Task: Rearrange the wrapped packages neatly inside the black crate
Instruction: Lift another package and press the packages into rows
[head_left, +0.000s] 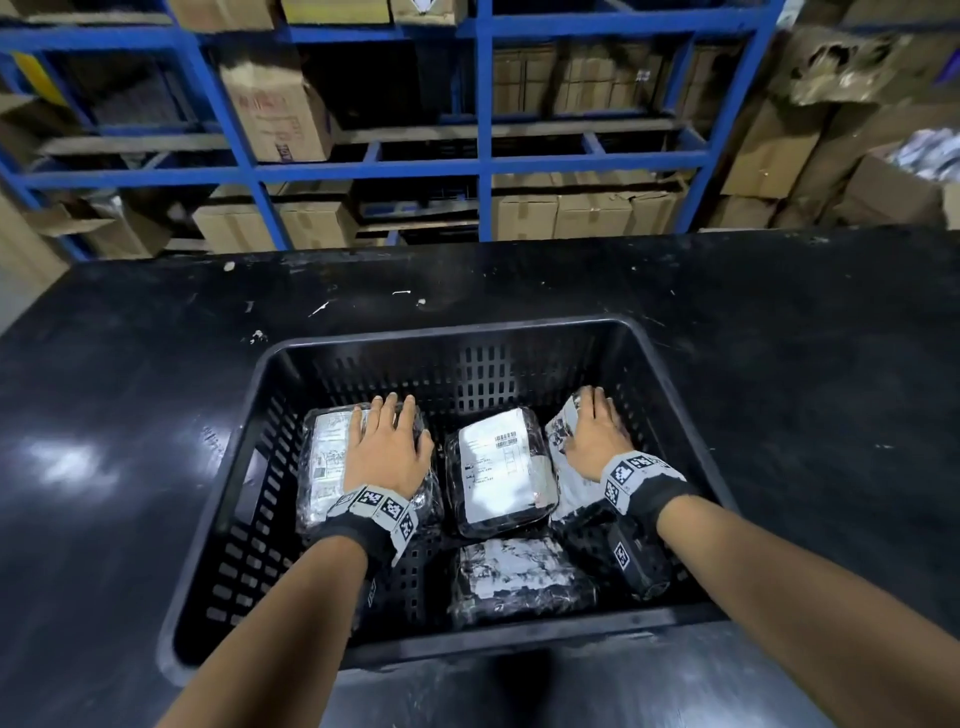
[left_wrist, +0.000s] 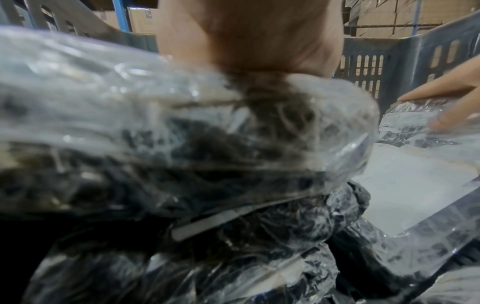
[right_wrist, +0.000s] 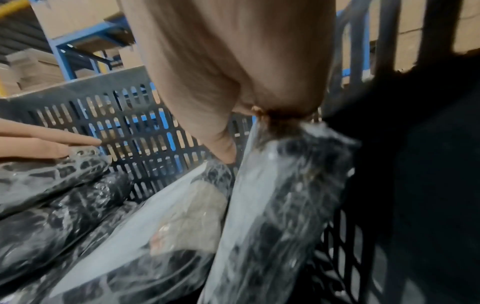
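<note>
Packages sit in the crate (head_left: 670, 364) on a black table (head_left: 104, 415): left pack (head_left: 327, 457), middle pack (head_left: 498, 467), right pack (head_left: 563, 431) tilted against the right wall, front pack (head_left: 514, 577) nearest the person. White labels, barcode on the middle one, print too small to read. Left hand (head_left: 387, 447) flat on the left pack, fingers straight. Right hand (head_left: 592, 436) rests on the right pack, fingers over its far edge, grip unclear.

- black crate (head_left: 670, 364): matt slotted plastic
- wrapped packages (head_left: 498, 470) inside the crate: glossy, crinkled clear film, white paper labels
- table (head_left: 104, 415) under the crate: black, scuffed, slightly shiny
</note>
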